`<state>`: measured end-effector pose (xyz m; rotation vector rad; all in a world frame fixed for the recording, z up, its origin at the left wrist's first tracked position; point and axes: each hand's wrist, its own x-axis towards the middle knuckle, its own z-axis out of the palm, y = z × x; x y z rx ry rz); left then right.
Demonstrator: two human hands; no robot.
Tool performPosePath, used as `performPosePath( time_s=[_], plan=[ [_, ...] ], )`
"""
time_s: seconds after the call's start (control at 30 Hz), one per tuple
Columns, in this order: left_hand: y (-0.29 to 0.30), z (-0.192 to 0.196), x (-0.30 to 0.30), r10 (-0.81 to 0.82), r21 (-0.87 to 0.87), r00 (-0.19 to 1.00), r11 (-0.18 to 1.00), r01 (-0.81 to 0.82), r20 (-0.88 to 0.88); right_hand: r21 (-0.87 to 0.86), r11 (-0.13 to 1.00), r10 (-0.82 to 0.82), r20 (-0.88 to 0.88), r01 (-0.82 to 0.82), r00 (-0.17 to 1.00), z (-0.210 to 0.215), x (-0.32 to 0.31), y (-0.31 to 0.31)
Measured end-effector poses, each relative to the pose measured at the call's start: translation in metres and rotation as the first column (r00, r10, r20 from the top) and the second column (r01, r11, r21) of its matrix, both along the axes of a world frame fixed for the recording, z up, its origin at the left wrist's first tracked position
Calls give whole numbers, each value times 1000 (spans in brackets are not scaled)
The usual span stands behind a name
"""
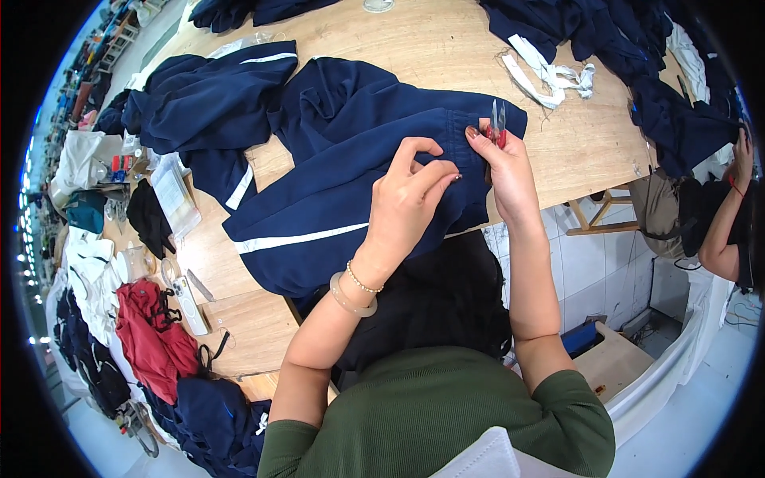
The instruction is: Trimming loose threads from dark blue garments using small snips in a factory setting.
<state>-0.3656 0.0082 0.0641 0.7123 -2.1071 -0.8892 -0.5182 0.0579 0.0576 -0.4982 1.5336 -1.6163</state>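
Note:
Navy trousers (343,191) with a gathered elastic waistband (464,147) and a white side stripe lie across the table's near edge. My right hand (510,171) is closed at the waistband, holding small red-handled scissors (497,127) with the blades pointing up and away from me. Its thumb is against the waistband's edge. Just left of it, my left hand (408,191) is over the cloth beside the waistband. Its fingers are curled, with thumb and fingertips close together. Whatever they pinch, if anything, is too small to make out.
More navy garments (207,95) with white stripes lie at the far left. White fabric strips (550,76) sit at the far right. A phone (190,303) and a red garment (155,334) are at the left. Another person's arm (729,215) reaches dark cloth at the right.

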Motion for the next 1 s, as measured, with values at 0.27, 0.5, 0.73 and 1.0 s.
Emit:
performPosePath(
  time_s=[0.27,0.5,0.73,1.0],
  plan=[
    [-6,-6,-1,-18,160,999,987,24,-43,153,988,101,-649,-2,754,7,-6,11],
    [-5,-5,1,-3,173,999,985,12,-51,84,991,136,-662,-107,737,27,-7,47],
    [-3,-6,-1,10,162,999,987,-3,-44,158,981,190,-902,-113,387,37,10,44],
    [-2,-4,-1,3,148,998,989,7,-66,162,981,189,-931,-109,312,37,13,41]
  ],
)
